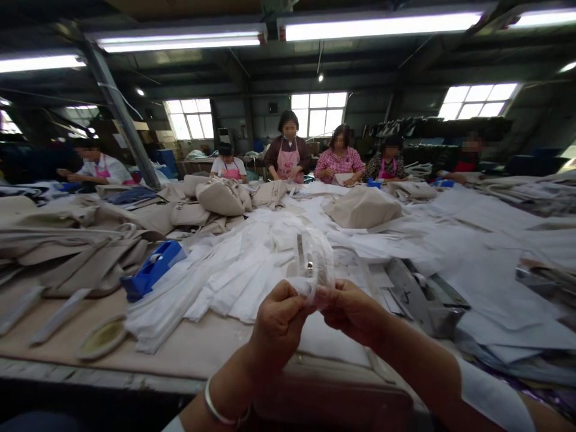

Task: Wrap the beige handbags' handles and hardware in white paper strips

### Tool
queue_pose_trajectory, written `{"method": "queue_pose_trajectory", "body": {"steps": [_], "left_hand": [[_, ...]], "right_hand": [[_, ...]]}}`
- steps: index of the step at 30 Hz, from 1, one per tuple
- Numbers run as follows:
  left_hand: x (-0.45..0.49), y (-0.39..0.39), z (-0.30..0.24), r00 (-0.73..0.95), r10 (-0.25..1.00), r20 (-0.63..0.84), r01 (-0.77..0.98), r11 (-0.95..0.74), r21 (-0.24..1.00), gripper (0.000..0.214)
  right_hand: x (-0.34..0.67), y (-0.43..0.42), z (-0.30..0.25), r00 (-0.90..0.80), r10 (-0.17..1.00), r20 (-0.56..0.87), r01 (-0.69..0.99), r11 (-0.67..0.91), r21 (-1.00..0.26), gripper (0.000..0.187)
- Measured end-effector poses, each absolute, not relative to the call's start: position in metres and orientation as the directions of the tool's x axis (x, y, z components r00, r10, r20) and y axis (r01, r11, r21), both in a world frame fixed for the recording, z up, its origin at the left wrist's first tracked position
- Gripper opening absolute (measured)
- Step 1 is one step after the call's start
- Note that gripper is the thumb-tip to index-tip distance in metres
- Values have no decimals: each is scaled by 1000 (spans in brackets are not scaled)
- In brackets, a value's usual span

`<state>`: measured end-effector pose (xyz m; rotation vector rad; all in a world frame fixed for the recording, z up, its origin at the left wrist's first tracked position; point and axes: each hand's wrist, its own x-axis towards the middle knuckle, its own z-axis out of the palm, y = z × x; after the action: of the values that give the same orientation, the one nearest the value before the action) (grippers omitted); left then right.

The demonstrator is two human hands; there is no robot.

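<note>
My left hand [278, 321] and my right hand [353, 309] are close together above the table's front edge. The fingers of both are closed on the lower end of a looped strap in white wrapping [324, 259], which stands up from them. A small shiny metal fitting [309, 267] shows inside the loop. The exact grip is partly hidden behind the fingers. Below my hands lies a beige bag [333, 375], with a white sheet [335, 342] on its upper part. Just beyond the strap spreads a heap of white wrapping sheets [243, 258].
A blue tape dispenser [153, 270] stands left, near a round shallow dish [102, 338]. A grey metal tape dispenser [423, 297] stands right. Beige bags [220, 198] are piled at the left and back. Several co-workers [288, 156] work along the far side.
</note>
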<state>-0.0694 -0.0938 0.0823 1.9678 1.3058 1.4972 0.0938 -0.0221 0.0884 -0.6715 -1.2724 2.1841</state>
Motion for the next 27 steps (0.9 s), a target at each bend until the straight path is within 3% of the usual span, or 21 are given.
{"method": "queue_pose_trajectory", "body": {"steps": [2, 5, 7, 10, 13, 16, 18, 20, 21, 23, 25, 27], "left_hand": [[-70, -95, 82, 50, 803, 594, 466, -545, 697, 20], [-76, -96, 83, 42, 830, 555, 445, -513, 734, 21], [-81, -95, 84, 34, 909, 416, 334, -403, 852, 21], [-85, -90, 82, 108, 992, 71, -3, -71, 997, 36], [-77, -82, 78, 64, 995, -79, -130, 87, 988, 44], [-66, -75, 74, -85, 995, -57, -181, 41, 983, 41], [-64, -74, 74, -130, 990, -57, -242, 24, 970, 37], [-65, -77, 78, -157, 988, -14, -205, -19, 979, 29], [-67, -80, 81, -168, 985, 45, -133, -68, 989, 25], [-70, -85, 86, -153, 966, 209, 68, -201, 977, 20], [-70, -89, 88, -99, 933, 345, 245, -313, 918, 23], [-69, -91, 86, -49, 907, 418, 341, -378, 861, 25]], "right_hand": [[90, -23, 87, -742, 645, -179, -241, -507, -827, 41], [87, -24, 88, -690, 706, -160, -260, -448, -856, 34], [87, -26, 91, -645, 759, -89, -189, -271, -944, 28], [88, -29, 93, -617, 771, 157, 17, 212, -977, 20], [85, -31, 87, -621, 696, 361, 269, 621, -736, 23], [82, -32, 81, -606, 663, 440, 463, 744, -482, 26], [83, -31, 83, -644, 619, 450, 419, 777, -470, 25], [88, -28, 89, -695, 607, 385, 267, 716, -645, 21], [91, -26, 91, -716, 626, 311, 191, 603, -774, 23], [96, -21, 96, -736, 669, 104, 70, 229, -971, 35], [97, -17, 96, -737, 670, -85, -26, -153, -988, 43], [93, -16, 96, -728, 661, -180, -114, -375, -920, 41]]}}
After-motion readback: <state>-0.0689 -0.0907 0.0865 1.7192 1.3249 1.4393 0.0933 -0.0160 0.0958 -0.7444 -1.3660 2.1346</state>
